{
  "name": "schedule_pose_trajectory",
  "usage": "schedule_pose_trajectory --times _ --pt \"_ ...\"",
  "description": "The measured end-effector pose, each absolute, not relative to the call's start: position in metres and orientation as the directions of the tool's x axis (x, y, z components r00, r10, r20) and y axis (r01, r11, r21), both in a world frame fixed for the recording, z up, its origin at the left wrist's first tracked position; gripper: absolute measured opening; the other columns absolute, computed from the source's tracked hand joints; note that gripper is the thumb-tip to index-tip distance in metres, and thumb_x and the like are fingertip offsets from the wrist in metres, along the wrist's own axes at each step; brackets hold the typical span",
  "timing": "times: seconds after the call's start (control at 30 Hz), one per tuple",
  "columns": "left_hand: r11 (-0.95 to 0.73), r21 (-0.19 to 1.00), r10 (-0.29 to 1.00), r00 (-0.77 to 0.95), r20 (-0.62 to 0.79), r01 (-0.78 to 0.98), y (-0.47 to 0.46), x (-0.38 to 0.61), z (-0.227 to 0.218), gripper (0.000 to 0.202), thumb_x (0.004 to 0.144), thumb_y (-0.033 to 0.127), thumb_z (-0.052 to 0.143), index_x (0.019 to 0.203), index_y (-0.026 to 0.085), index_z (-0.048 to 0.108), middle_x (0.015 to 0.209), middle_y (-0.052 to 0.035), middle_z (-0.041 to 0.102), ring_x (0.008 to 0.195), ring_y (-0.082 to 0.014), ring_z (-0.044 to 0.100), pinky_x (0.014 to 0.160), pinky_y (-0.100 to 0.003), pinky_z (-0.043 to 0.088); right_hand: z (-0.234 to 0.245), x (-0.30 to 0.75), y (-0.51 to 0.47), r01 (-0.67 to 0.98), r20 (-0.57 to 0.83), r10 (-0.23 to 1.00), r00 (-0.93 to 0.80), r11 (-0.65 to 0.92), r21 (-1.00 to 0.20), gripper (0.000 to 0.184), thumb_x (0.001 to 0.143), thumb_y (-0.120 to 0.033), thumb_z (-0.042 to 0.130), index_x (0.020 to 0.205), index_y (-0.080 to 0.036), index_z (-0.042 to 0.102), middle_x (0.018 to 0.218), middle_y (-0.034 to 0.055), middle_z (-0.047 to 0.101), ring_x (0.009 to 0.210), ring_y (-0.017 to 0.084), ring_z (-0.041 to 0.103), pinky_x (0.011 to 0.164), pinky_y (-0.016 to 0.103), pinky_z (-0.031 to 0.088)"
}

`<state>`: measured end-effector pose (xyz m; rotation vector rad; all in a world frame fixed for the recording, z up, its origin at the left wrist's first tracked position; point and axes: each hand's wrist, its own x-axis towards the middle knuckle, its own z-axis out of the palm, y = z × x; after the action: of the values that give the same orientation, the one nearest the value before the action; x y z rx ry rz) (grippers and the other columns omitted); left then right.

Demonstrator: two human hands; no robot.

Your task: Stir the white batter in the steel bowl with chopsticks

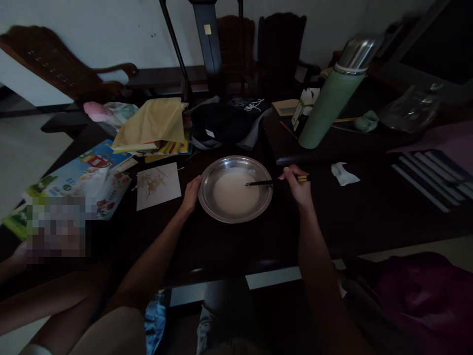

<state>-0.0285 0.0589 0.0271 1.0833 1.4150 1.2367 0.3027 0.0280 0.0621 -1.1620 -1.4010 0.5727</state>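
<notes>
A round metal bowl [207,199] sits on the dark table in front of me, with a pale white mixture [235,192] in it. My left hand [191,195] grips the bowl's left rim. My right hand [297,186] is closed on dark chopsticks [271,182] with yellow-striped tops. Their tips reach into the mixture near the bowl's middle.
Left of the bowl lies a white paper [158,186] with small sticks on it, then colourful books [79,180] and a yellow cloth [153,123]. A green thermos [330,101], a small carton [303,106] and a crumpled tissue [343,173] stand right. Another person's arm [44,296] is at lower left.
</notes>
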Motion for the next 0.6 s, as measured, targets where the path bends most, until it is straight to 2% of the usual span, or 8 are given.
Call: schedule_pose_trajectory --times 0.07,0.23,0.3,0.4,0.5,0.6 --pt "0.099 0.994 0.980 -0.176 -0.092 0.035 0.059 -0.029 0.026 0.042 0.079 0.056 0.062 0.061 0.019 0.056 0.055 0.0033 0.049 0.053 -0.0121 0.043 0.053 -0.026 0.034 0.062 0.306 0.026 0.258 0.412 0.891 0.191 0.359 -0.897 0.052 0.092 -0.060 0.054 0.056 -0.023 0.059 0.060 -0.0003 0.057 0.063 0.017 0.056 0.069 0.034 0.046" --pt "0.101 0.995 0.978 -0.186 -0.095 0.021 0.059 -0.027 0.029 0.042 0.076 0.057 0.064 0.062 0.018 0.057 0.055 0.0032 0.051 0.054 -0.0117 0.044 0.054 -0.026 0.036 0.063 0.292 0.026 0.264 0.414 0.910 -0.032 0.407 -0.874 0.046 0.089 -0.060 0.059 0.063 -0.024 0.066 0.065 0.0002 0.063 0.068 0.017 0.060 0.070 0.034 0.047" --pt "0.105 0.994 0.976 -0.192 -0.100 0.018 0.058 -0.026 0.030 0.042 0.077 0.056 0.063 0.061 0.018 0.057 0.054 0.0031 0.051 0.053 -0.0116 0.044 0.053 -0.026 0.036 0.062 0.288 0.029 0.299 0.445 0.894 -0.061 0.441 -0.846 0.043 0.089 -0.059 0.061 0.065 -0.024 0.067 0.067 0.0005 0.066 0.071 0.018 0.061 0.071 0.034 0.047" --pt "0.113 0.994 0.975 -0.192 -0.108 0.013 0.058 -0.026 0.031 0.041 0.078 0.055 0.063 0.062 0.018 0.058 0.054 0.0030 0.052 0.052 -0.0115 0.044 0.052 -0.025 0.036 0.061 0.293 0.030 0.329 0.454 0.890 0.044 0.416 -0.848 0.043 0.090 -0.059 0.059 0.065 -0.024 0.065 0.066 0.0000 0.063 0.069 0.017 0.059 0.070 0.034 0.046" --pt "0.095 0.995 0.979 -0.181 -0.091 0.016 0.059 -0.027 0.029 0.040 0.079 0.054 0.063 0.063 0.018 0.058 0.055 0.0032 0.052 0.052 -0.0113 0.044 0.052 -0.025 0.036 0.061 0.301 0.026 0.255 0.410 0.896 0.169 0.362 -0.897 0.049 0.092 -0.060 0.055 0.059 -0.023 0.061 0.061 -0.0008 0.058 0.063 0.016 0.056 0.068 0.033 0.045" --pt "0.079 0.997 0.983 -0.170 -0.074 0.020 0.060 -0.029 0.027 0.039 0.080 0.053 0.062 0.062 0.018 0.057 0.055 0.0032 0.052 0.052 -0.0114 0.045 0.051 -0.025 0.036 0.062 0.299 0.024 0.198 0.382 0.920 0.093 0.359 -0.912 0.051 0.091 -0.060 0.056 0.056 -0.023 0.061 0.059 -0.0008 0.057 0.062 0.016 0.056 0.068 0.033 0.045"
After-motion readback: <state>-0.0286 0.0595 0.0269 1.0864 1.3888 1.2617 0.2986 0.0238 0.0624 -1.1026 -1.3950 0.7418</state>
